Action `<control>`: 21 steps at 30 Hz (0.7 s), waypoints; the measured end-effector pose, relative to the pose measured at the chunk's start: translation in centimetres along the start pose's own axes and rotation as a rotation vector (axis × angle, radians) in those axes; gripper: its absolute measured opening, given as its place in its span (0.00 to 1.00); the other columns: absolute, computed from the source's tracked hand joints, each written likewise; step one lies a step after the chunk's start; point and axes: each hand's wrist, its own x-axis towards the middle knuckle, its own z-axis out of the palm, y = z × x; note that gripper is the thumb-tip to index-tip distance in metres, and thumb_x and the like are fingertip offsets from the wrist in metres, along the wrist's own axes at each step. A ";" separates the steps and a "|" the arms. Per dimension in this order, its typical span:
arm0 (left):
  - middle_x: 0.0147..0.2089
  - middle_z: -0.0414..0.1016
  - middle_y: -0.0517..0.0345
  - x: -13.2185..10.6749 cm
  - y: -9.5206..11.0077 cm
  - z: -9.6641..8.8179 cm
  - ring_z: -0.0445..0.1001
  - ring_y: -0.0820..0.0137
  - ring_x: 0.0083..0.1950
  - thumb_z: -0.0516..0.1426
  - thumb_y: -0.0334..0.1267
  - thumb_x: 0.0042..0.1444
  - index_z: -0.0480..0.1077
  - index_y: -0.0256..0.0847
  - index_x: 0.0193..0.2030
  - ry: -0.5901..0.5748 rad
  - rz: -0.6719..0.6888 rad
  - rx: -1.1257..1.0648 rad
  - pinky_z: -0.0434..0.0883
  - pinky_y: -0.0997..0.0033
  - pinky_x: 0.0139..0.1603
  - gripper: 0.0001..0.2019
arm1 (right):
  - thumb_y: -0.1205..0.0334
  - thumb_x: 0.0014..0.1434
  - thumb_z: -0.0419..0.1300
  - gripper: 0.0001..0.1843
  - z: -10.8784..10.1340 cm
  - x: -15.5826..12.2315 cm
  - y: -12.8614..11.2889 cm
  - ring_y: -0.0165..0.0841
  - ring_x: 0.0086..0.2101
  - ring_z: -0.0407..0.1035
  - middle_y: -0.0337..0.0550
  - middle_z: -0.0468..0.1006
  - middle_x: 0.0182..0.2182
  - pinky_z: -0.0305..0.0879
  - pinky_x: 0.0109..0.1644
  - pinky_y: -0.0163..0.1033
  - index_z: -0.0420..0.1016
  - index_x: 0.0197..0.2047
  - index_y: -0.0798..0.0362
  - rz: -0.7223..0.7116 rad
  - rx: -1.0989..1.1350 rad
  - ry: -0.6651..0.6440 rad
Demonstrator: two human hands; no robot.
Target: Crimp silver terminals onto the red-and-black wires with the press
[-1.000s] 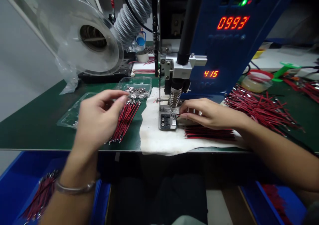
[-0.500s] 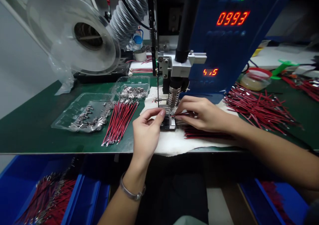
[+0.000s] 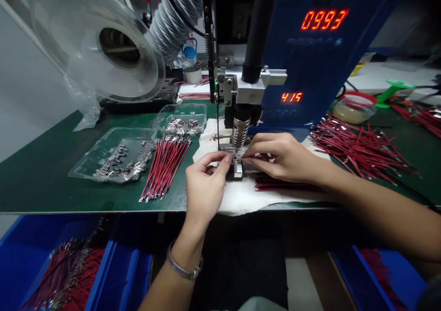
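Observation:
Under the soldering iron tip of a blue soldering machine [image 3: 292, 72], my two hands meet at a small metal fixture [image 3: 237, 169]. My left hand [image 3: 205, 184] is closed in a pinch at the fixture's left side; whatever lies between thumb and forefinger is too small to make out. From the right, my right hand [image 3: 284, 157] pinches a thin red wire [image 3: 248, 158], its end pointing at the fixture. More red and black wires [image 3: 282, 183] lie on the white cloth [image 3: 241, 200] below that hand. The spring-wrapped iron holder [image 3: 240, 134] stands just above the fingertips.
Left of the cloth lies a bundle of red wires with metal ends [image 3: 165, 168]. Clear plastic trays [image 3: 81, 171] hold small metal cylinders. A loose wire pile [image 3: 358, 148] is at right. A large clear reel [image 3: 82, 72] stands at back left, and blue bins [image 3: 117, 274] sit below the table.
My left hand has shifted slightly to the right, closer to the fixture and the right fingertips. My right hand stays nearly in place with the red wire.

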 end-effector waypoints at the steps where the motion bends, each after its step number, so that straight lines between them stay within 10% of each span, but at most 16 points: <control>1: 0.17 0.63 0.62 0.0 0.0 0.0 0.57 0.79 0.16 0.63 0.43 0.50 0.77 0.39 0.34 -0.005 -0.010 0.002 0.53 0.78 0.15 0.10 | 0.63 0.61 0.57 0.10 0.0 0.0 -0.1 0.30 0.32 0.69 0.46 0.75 0.34 0.63 0.36 0.35 0.78 0.41 0.57 0.004 -0.002 0.004; 21: 0.29 0.77 0.54 0.3 -0.4 0.4 0.72 0.73 0.26 0.67 0.40 0.45 0.75 0.37 0.31 0.074 0.005 -0.144 0.64 0.78 0.21 0.10 | 0.66 0.59 0.59 0.06 0.2 0.2 -0.8 0.29 0.31 0.70 0.43 0.78 0.32 0.63 0.35 0.33 0.78 0.36 0.57 0.063 0.024 0.136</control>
